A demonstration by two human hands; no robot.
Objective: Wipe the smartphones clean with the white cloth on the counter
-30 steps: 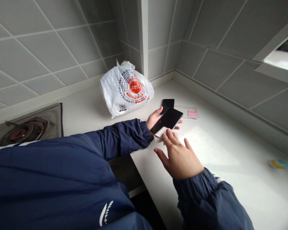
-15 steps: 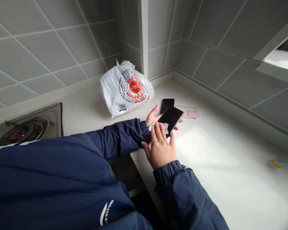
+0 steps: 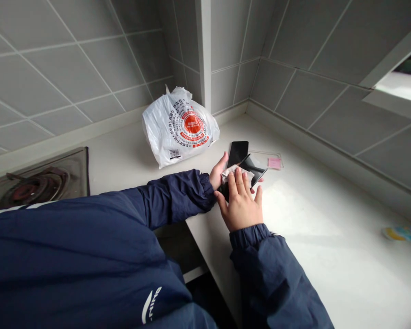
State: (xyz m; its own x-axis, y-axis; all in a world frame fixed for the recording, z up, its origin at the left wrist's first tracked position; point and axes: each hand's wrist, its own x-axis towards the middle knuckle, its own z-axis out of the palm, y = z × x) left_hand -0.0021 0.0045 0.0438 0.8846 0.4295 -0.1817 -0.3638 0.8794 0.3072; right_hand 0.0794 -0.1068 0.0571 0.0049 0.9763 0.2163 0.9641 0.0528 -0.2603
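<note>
"Two poses, please?"
"Left hand (image 3: 218, 174) grasps the black phone (image 3: 255, 168) at frame centre; right hand (image 3: 243, 205), fingers straight, lies on the cloth (image 3: 228, 172), partly hiding the phone."
"Around?"
"Plastic bag (image 3: 178, 128), upper centre."

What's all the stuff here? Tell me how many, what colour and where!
plastic bag: 1, white with red and black print, back of counter
lying phone: 1, black, on counter
held phone: 1, black, in left grip
tissue: 1, whitish, on held phone
case: 1, clear, on counter
patch: 1, pink, at the case
packet: 1, yellow and blue, far right, blurred
stove: 1, dark, left
counter: 1, white, below
tiled walls: at least 2, grey, behind
jacket: 1, navy, lower left
grips: 2, bare; left under held phone, right on tissue
</note>
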